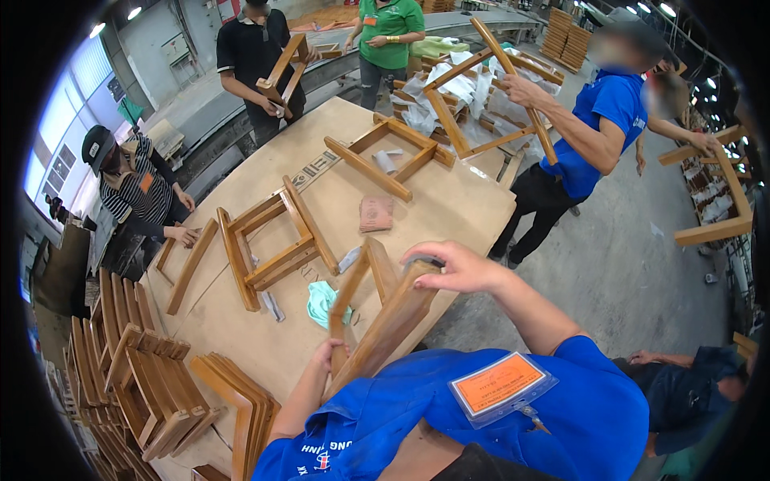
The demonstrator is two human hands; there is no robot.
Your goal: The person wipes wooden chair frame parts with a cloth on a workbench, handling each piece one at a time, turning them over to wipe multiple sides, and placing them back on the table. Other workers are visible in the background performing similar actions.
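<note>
A brown wooden frame (395, 325), like part of a chair or stool, stands tilted in front of my body at the table's near edge. My left hand (327, 353) is closed round its lower left bar. Up at the frame's top end, my right hand (457, 268) is curled over the wood, pressing a thin grey pad (422, 259) against it. Whether that pad is sandpaper I cannot tell for sure. Just beyond the frame, a mint-green cloth (322, 303) lies crumpled on the table (233, 337).
More wooden frames (277, 240) and a reddish-pink block or sheet (375, 214) rest on the table. Stacked frames (156, 385) crowd the left side. Co-workers stand around; one in blue (605, 120) lifts a frame (449, 120) at the right.
</note>
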